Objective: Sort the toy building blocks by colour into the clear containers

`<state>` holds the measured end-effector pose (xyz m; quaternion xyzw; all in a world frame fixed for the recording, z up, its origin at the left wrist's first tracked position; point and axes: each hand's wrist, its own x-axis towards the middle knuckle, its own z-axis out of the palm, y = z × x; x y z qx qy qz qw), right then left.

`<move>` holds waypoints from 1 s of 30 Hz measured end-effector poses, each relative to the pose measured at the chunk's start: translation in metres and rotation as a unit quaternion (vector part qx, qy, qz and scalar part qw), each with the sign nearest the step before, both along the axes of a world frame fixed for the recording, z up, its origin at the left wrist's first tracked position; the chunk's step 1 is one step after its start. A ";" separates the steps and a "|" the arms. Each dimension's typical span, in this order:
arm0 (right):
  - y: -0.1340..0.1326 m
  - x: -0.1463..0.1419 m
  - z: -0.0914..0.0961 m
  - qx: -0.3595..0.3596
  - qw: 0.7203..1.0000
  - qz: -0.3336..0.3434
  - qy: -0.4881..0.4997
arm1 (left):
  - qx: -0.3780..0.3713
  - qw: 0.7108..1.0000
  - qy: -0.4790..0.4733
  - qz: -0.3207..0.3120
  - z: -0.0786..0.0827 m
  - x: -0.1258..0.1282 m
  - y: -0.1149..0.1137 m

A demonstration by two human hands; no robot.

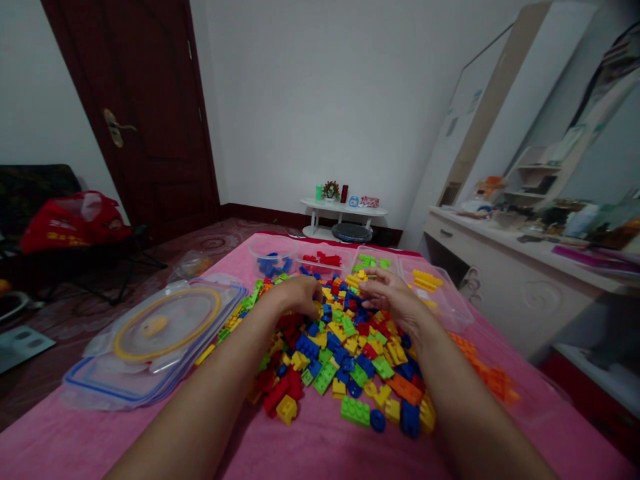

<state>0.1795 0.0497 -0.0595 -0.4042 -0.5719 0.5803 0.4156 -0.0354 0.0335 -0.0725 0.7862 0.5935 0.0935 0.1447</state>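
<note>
A heap of toy building bricks [345, 347] in yellow, blue, green, red and orange spreads over the pink cloth between my arms. My left hand [300, 293] reaches into the heap's far left part, fingers curled downward. Yellow shows by its fingertips, but whether it grips a piece is hidden. Over the far right part, my right hand [387, 290] is closed with thumb and fingers on a yellow brick [356, 277]. Just beyond stand clear plastic containers: a round one with blue bricks [273, 265], others with red bricks [323, 259], green bricks [373, 262] and yellow bricks [427, 279].
Stacked clear lids [165, 327] with blue and yellow rims lie on the left of the pink cloth [320, 440]. Orange bricks [483, 370] sit at the right, beside my right forearm. A white dresser [530, 287] stands to the right, and a low white stand [345, 208] by the far wall.
</note>
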 end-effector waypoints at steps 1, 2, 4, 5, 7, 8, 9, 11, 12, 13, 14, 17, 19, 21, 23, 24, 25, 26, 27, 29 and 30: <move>0.001 0.000 -0.001 -0.014 0.999 0.001 0.030 | -0.008 1.000 -0.007 -0.008 0.000 0.000 0.001; 0.002 0.001 -0.001 -0.025 0.998 0.002 0.053 | -0.017 1.000 -0.012 -0.014 -0.001 0.000 0.001; 0.004 0.002 -0.002 -0.040 0.996 0.006 0.080 | -0.025 0.999 -0.021 -0.015 0.000 0.000 0.002; 0.005 0.003 -0.003 -0.043 0.995 0.006 0.086 | -0.023 0.999 -0.028 -0.009 0.000 0.000 0.002; 0.005 0.003 -0.002 -0.045 0.994 0.013 0.095 | -0.010 0.998 -0.063 0.011 0.001 0.001 0.004; 0.004 0.003 -0.001 -0.044 0.994 0.018 0.101 | -0.002 0.995 -0.098 0.024 0.001 0.002 0.005; 0.003 0.002 0.000 -0.040 0.993 0.020 0.107 | 0.004 0.989 -0.146 0.037 0.002 0.003 0.006; -0.001 -0.001 0.004 -0.019 0.993 0.019 0.111 | 0.002 0.959 -0.278 0.054 0.003 0.008 0.007; -0.003 -0.004 0.007 0.001 0.994 0.014 0.110 | -0.008 0.934 -0.353 0.058 0.004 0.012 0.006; -0.006 -0.006 0.009 0.025 0.994 0.006 0.106 | -0.028 0.902 -0.427 0.060 0.005 0.016 0.006; -0.009 -0.008 0.012 0.052 0.994 -0.004 0.100 | -0.057 0.866 -0.493 0.059 0.006 0.020 0.004; -0.015 -0.014 0.017 0.118 0.989 -0.038 0.083 | -0.147 0.767 -0.622 0.066 0.008 0.032 0.001; -0.016 -0.016 0.017 0.135 0.985 -0.063 0.091 | -0.175 0.729 -0.658 0.070 0.008 0.037 0.000; -0.014 -0.017 0.017 0.121 0.980 -0.079 0.140 | -0.174 0.714 -0.675 0.068 0.008 0.039 0.000; -0.012 -0.016 0.015 0.064 0.969 -0.075 0.229 | -0.153 0.710 -0.685 0.064 0.008 0.039 0.000; -0.011 -0.016 0.015 0.023 0.959 -0.066 0.275 | -0.134 0.711 -0.687 0.063 0.007 0.040 0.001; -0.011 -0.016 0.014 -0.018 0.947 -0.054 0.315 | -0.110 0.716 -0.687 0.062 0.007 0.040 0.001; -0.010 -0.015 0.013 -0.055 0.936 -0.042 0.346 | -0.078 0.723 -0.684 0.061 0.007 0.041 0.002; -0.010 -0.016 0.012 -0.087 0.926 -0.029 0.365 | -0.042 0.734 -0.675 0.060 0.007 0.042 0.002; -0.011 -0.018 0.010 -0.130 0.917 -0.007 0.377 | 0.041 0.768 -0.637 0.048 0.007 0.043 0.003; -0.012 -0.019 0.009 -0.148 0.916 0.003 0.373 | 0.084 0.791 -0.605 0.035 0.008 0.044 0.003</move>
